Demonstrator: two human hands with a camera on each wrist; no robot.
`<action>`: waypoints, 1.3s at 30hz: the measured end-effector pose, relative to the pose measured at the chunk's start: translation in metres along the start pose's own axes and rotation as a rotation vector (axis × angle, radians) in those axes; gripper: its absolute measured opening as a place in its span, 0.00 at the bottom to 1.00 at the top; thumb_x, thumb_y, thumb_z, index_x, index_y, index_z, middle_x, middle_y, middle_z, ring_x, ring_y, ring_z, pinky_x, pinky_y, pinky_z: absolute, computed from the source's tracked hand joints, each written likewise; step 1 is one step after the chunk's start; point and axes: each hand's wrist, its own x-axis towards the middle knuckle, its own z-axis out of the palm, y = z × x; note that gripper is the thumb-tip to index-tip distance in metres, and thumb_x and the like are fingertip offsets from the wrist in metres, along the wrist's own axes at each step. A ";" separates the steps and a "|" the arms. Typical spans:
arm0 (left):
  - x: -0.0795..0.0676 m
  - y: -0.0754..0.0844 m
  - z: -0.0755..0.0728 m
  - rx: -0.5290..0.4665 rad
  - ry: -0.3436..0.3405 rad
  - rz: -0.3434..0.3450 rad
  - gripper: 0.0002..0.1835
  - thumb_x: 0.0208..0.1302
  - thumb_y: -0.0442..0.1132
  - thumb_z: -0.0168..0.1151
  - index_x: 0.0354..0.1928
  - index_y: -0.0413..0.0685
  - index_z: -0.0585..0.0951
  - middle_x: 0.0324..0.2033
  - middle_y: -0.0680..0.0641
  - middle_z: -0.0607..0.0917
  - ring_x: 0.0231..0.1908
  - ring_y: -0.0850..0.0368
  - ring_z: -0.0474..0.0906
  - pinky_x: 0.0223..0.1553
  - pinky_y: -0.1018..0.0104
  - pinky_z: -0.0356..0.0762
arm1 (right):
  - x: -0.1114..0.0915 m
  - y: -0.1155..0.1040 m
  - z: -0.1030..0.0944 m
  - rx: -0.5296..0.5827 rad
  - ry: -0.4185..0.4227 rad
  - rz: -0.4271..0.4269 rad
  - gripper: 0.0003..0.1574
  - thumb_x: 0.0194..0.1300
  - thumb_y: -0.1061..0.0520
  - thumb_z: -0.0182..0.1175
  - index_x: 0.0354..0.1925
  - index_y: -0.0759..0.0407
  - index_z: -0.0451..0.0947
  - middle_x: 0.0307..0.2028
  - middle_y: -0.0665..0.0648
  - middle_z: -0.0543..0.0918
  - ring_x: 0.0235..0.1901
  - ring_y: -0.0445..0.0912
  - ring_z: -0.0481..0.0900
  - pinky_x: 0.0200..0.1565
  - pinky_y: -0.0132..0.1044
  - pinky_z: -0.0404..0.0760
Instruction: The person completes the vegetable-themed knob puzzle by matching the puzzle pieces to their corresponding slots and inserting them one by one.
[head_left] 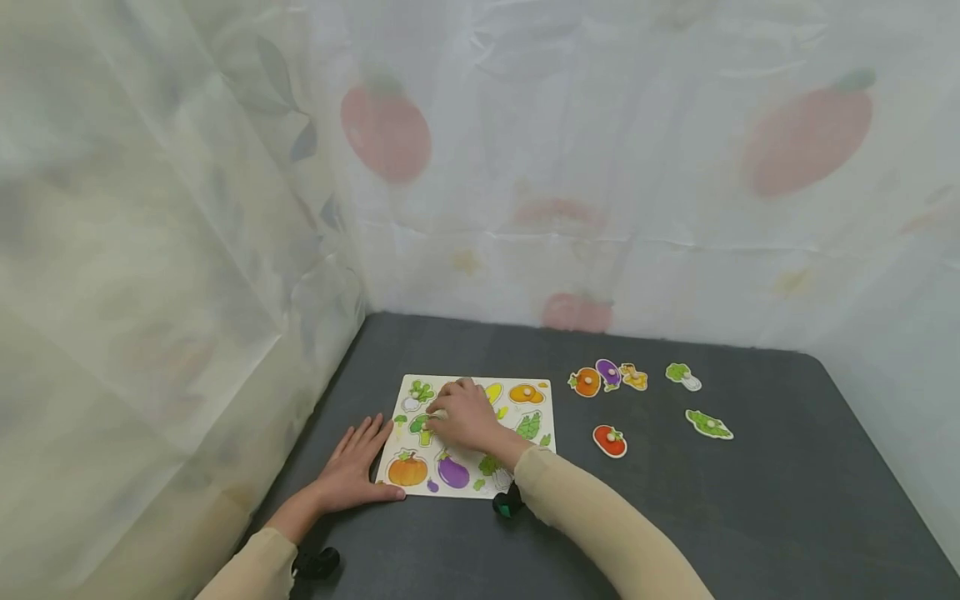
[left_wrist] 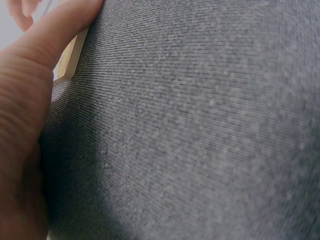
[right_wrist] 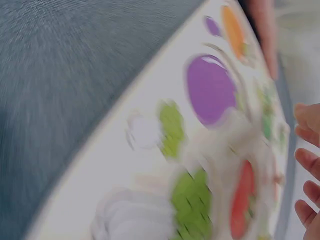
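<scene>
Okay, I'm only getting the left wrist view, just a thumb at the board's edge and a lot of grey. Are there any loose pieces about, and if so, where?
Observer: Yes, six pieces, on the table to the right of the board.
Operator: Are any of them bunched up?
Observer: Three are close together near the far edge: an orange one, a purple one and a yellow one.
Operator: And where's the right hand?
Observer: The right hand is over the board, its fingertips near the broccoli.
</scene>
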 end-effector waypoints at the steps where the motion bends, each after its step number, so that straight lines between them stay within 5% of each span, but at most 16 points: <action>1: 0.001 0.000 0.000 0.004 0.001 -0.001 0.68 0.48 0.77 0.69 0.81 0.44 0.54 0.80 0.37 0.51 0.78 0.35 0.42 0.73 0.34 0.36 | -0.001 0.004 -0.006 0.017 0.006 -0.003 0.15 0.71 0.41 0.64 0.50 0.42 0.90 0.53 0.48 0.82 0.57 0.50 0.70 0.57 0.50 0.71; 12: 0.003 -0.002 0.001 0.012 0.008 0.015 0.69 0.46 0.79 0.69 0.81 0.44 0.54 0.80 0.37 0.51 0.78 0.36 0.42 0.74 0.35 0.37 | -0.025 0.066 -0.054 0.167 0.110 0.041 0.17 0.74 0.48 0.63 0.56 0.50 0.87 0.56 0.55 0.81 0.63 0.58 0.68 0.64 0.60 0.65; 25: 0.001 -0.002 0.002 -0.010 -0.006 0.001 0.69 0.46 0.78 0.69 0.82 0.45 0.53 0.80 0.38 0.50 0.79 0.37 0.41 0.74 0.36 0.35 | -0.100 0.141 -0.096 0.179 0.227 0.167 0.17 0.70 0.52 0.67 0.55 0.53 0.87 0.53 0.56 0.82 0.61 0.60 0.70 0.61 0.62 0.68; 32: -0.002 -0.002 0.000 -0.001 0.001 0.001 0.69 0.46 0.78 0.69 0.82 0.46 0.53 0.80 0.37 0.51 0.78 0.36 0.43 0.73 0.35 0.37 | -0.145 0.174 -0.102 0.114 0.260 0.241 0.16 0.67 0.53 0.69 0.51 0.59 0.88 0.51 0.63 0.84 0.54 0.63 0.75 0.57 0.65 0.69; 39: -0.001 0.001 -0.002 -0.014 -0.008 0.001 0.69 0.47 0.77 0.70 0.82 0.45 0.53 0.80 0.37 0.51 0.78 0.36 0.42 0.73 0.34 0.36 | -0.186 0.179 -0.094 0.100 0.282 0.312 0.21 0.63 0.49 0.73 0.52 0.56 0.88 0.51 0.61 0.84 0.55 0.64 0.71 0.55 0.67 0.66</action>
